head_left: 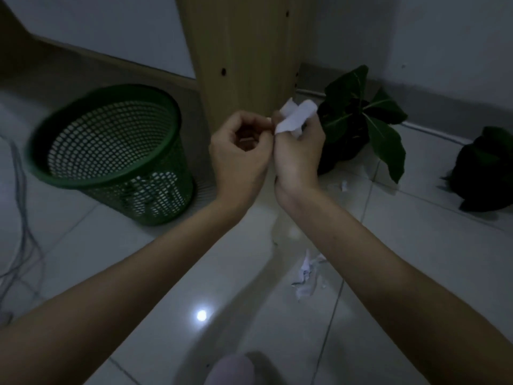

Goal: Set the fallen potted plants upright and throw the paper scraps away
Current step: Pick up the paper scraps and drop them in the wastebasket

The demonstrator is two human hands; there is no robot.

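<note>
My right hand (298,151) is closed around white paper scraps (294,115), held up in front of the wooden panel. My left hand (240,151) is curled beside it, fingertips touching the right hand near the paper; whether it grips the paper is unclear. A green mesh wastebasket (111,154) stands on the floor to the left, with paper visible at its bottom. A potted plant (361,118) with large dark leaves sits just right of my hands. Another dark plant (483,168) is at the far right edge. More crumpled scraps (306,273) lie on the tiles below my right forearm.
A light wooden furniture panel (244,51) rises behind my hands. Grey cables (22,218) trail over the floor at the left. A small scrap (344,186) lies near the closer plant. White glossy tiles cover the floor; a pale slipper toe (230,370) shows at the bottom.
</note>
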